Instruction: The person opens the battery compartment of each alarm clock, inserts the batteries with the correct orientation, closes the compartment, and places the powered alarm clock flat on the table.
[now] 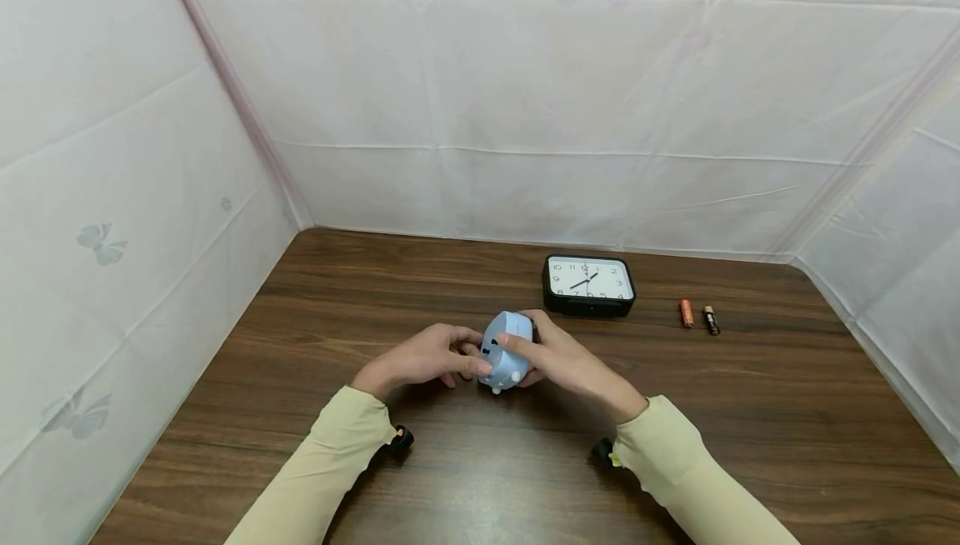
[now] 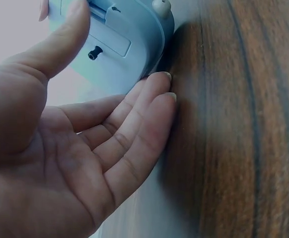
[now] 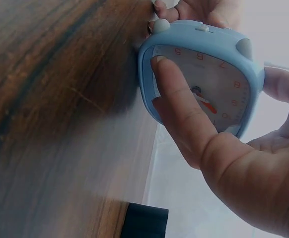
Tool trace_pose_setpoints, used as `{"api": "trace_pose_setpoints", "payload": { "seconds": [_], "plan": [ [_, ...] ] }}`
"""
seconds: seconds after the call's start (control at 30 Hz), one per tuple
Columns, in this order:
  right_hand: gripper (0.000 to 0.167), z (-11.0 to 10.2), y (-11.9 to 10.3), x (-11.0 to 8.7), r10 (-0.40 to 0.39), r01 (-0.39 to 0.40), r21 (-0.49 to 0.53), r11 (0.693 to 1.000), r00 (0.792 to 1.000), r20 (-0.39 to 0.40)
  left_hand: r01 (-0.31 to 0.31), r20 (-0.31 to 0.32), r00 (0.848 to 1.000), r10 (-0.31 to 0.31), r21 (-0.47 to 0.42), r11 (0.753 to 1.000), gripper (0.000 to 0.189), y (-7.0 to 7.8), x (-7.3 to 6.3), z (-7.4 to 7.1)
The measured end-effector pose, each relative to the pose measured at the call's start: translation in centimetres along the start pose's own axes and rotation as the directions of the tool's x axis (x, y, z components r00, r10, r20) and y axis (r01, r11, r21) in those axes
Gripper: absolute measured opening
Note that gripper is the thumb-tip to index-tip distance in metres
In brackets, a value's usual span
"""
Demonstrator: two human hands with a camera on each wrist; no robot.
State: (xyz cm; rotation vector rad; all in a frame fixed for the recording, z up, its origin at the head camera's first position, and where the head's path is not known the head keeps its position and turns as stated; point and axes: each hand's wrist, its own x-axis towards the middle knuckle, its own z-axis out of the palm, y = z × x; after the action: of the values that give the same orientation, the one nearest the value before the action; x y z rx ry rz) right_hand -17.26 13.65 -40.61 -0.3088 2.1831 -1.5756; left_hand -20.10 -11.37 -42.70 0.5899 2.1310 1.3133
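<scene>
My right hand (image 1: pixel 566 362) holds a small light-blue alarm clock (image 1: pixel 504 372) by its sides, thumb on the back and fingers across the dial in the right wrist view. The clock is tipped, its white feet toward me and its numerals upside down in that view. My left hand (image 1: pixel 427 353) is at the clock's back. Its thumb rests on the back panel, beside the outlined battery cover (image 2: pixel 115 42) and a small black knob (image 2: pixel 95 53). The other left fingers (image 2: pixel 139 129) are loosely extended, with tips at the clock's lower edge.
Behind the hands, a black rectangular clock (image 1: pixel 589 285) with a white dial lies face up on the brown wooden table (image 1: pixel 360 278). An orange battery (image 1: pixel 686 313) and a black battery (image 1: pixel 711 320) lie to its right. White cloth walls (image 1: pixel 465 112) enclose the table's back and sides.
</scene>
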Motion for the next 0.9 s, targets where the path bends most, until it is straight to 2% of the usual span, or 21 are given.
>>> {"api": "trace_pose_setpoints", "payload": {
  "seconds": [0.13, 0.3, 0.43, 0.5, 0.6, 0.7, 0.9],
  "plan": [
    [0.066, -0.2, -0.2, -0.1, 0.001, -0.002, -0.027, 1.000, 1.000, -0.014, 0.001, -0.003, 1.000, -0.001, -0.008, 1.000, 0.063, -0.1, 0.0, 0.0],
    [0.070, -0.7, -0.8, -0.6, -0.001, -0.011, -0.127, 0.992, 0.996, -0.091, 0.005, -0.027, 1.000, -0.005, 0.002, 1.000, 0.058, 0.0, 0.1, 0.1],
    [0.070, -1.2, -1.4, -1.1, -0.007, -0.026, -0.230, 0.973, 0.990, -0.142, 0.017, -0.054, 0.998, -0.015, 0.019, 1.000, 0.051, 0.1, 0.2, 0.3],
    [0.067, -1.3, -1.7, -1.3, -0.016, -0.035, -0.297, 0.954, 0.986, -0.167, 0.028, -0.068, 0.997, -0.026, 0.028, 0.999, 0.047, 0.1, 0.2, 0.5],
    [0.059, -1.2, -2.0, -1.7, -0.039, -0.043, -0.400, 0.916, 0.980, -0.194, 0.047, -0.097, 0.994, -0.043, 0.044, 0.998, 0.043, 0.3, 0.2, 0.7],
    [0.048, -1.0, -2.4, -2.1, -0.065, -0.053, -0.505, 0.862, 0.975, -0.213, 0.061, -0.135, 0.989, -0.051, 0.071, 0.996, 0.040, 0.5, 0.2, 0.9],
    [0.029, -0.3, -2.4, -2.3, -0.128, -0.054, -0.691, 0.721, 0.969, -0.209, 0.087, -0.214, 0.975, -0.057, 0.134, 0.987, 0.037, 0.9, 0.2, 1.3]
  ]
}}
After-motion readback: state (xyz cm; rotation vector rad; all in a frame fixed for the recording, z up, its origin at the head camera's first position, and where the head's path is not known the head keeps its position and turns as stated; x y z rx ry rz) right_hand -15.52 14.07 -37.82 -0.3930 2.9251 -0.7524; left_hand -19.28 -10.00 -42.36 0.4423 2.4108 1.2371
